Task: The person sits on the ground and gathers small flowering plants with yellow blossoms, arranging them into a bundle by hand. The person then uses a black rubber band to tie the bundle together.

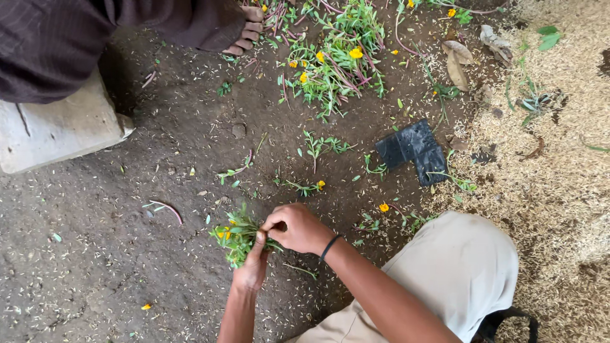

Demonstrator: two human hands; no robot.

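My left hand (pixel 252 267) grips a small bunch of green cuttings with yellow flowers (pixel 236 236) low over the dirt ground. My right hand (pixel 298 228), with a black band on its wrist, is closed on the stems of the same bunch from the right. The two hands touch each other at the stems. A bigger heap of the same green plants with yellow flowers (pixel 333 60) lies on the ground farther away.
Another person's bare foot (pixel 246 32) and dark garment (pixel 57 44) are at the top left, beside a pale stone block (pixel 60 130). Black plastic pieces (pixel 412 151) lie to the right. Rice husk (pixel 553 159) covers the right side. My knee in beige cloth (pixel 457 267) is lower right.
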